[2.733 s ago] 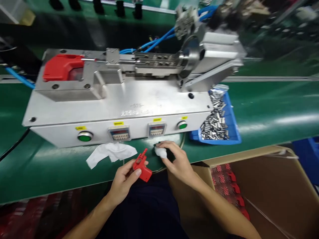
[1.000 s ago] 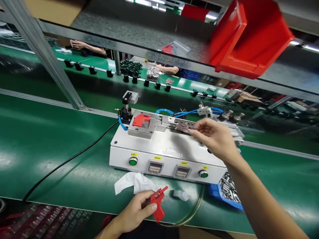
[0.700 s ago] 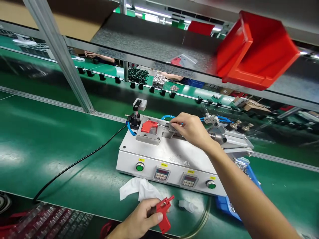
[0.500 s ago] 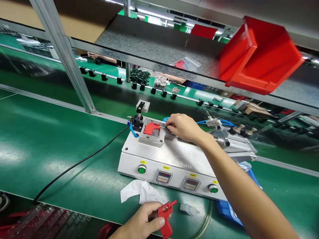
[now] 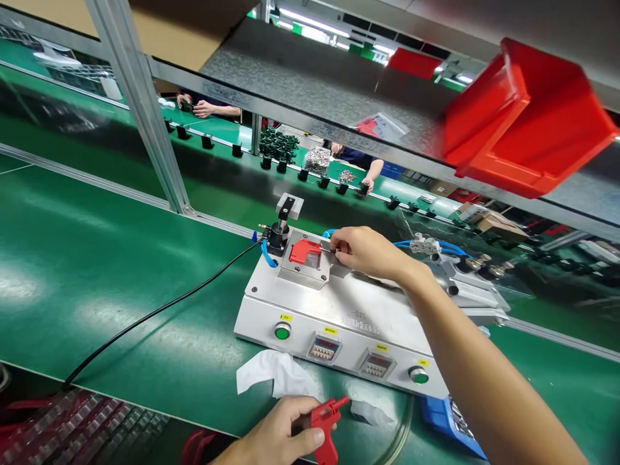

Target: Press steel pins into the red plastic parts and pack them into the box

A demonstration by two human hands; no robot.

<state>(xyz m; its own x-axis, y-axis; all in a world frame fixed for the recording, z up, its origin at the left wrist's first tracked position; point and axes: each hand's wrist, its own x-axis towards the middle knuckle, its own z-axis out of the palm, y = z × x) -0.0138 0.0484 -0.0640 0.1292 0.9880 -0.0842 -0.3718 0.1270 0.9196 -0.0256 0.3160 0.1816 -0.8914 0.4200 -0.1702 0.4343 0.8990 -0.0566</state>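
My left hand (image 5: pixel 285 431) is closed around a red plastic pistol-shaped part (image 5: pixel 327 434), its thin barrel pointing up and to the right. A similar red part (image 5: pixel 301 250) lies flat in the metal fixture block (image 5: pixel 303 279) on top of a white bench machine (image 5: pixel 261 313). Just right of that block, my right hand (image 5: pixel 371 253) pinches a thin metal pin (image 5: pixel 327 250) that points at the red part's right end. Whether the pin's tip is inside the part, I cannot tell. The fingers hide its other end.
A black clamp (image 5: pixel 279 236) stands left of the fixture; a metal cylinder unit (image 5: pixel 469 284) sits at the machine's right. White cloth (image 5: pixel 276 373) and a blue tray (image 5: pixel 448 420) lie in front. A red bin (image 5: pixel 527 129) rests on the shelf overhead. Co-workers' hands (image 5: pixel 206 108) show beyond.
The view has shifted slightly, moving the machine a little right in the picture. Both hands keep their holds. Across the bench, a co-worker's hand now reaches a black part on the rail.
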